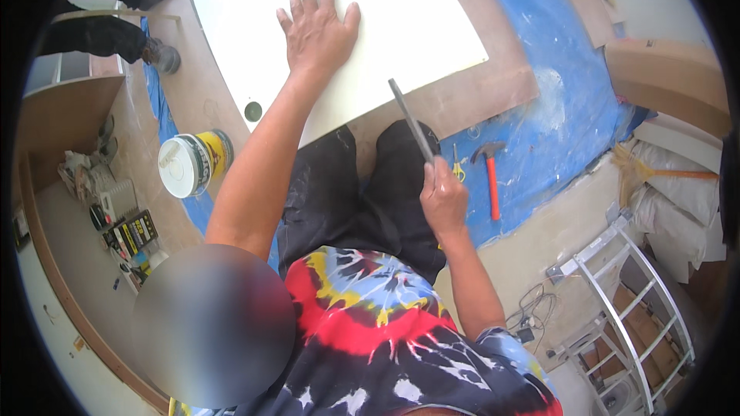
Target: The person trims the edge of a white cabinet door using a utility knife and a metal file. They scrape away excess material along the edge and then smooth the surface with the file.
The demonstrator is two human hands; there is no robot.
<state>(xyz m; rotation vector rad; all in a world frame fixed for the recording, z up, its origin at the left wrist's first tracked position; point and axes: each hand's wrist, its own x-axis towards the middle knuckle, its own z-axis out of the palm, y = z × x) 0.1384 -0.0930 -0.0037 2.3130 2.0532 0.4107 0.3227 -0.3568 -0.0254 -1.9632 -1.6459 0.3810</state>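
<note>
Flat on a white panel (408,7) lies my left hand (320,38), its fingers spread and nothing in it. The panel has a round hole (252,111) near its left corner and rests on brown board in front of my knees. My right hand (445,198) is closed around the near end of a long, narrow grey metal file (412,118). The file slants up and leftward, its far tip over or at the panel's near edge; I cannot tell whether they touch. Beside my right hand lie yellow-handled scissors (459,170) and a hammer (492,181) with a red-orange handle.
Blue sheeting (532,154) covers floor at the right. A lidded bucket (181,168) stands left of my left forearm. Another person's legs (112,37) show at upper left. On the right are a cardboard box (663,69), a broom (678,175), a metal ladder (648,289) and loose cables (537,306).
</note>
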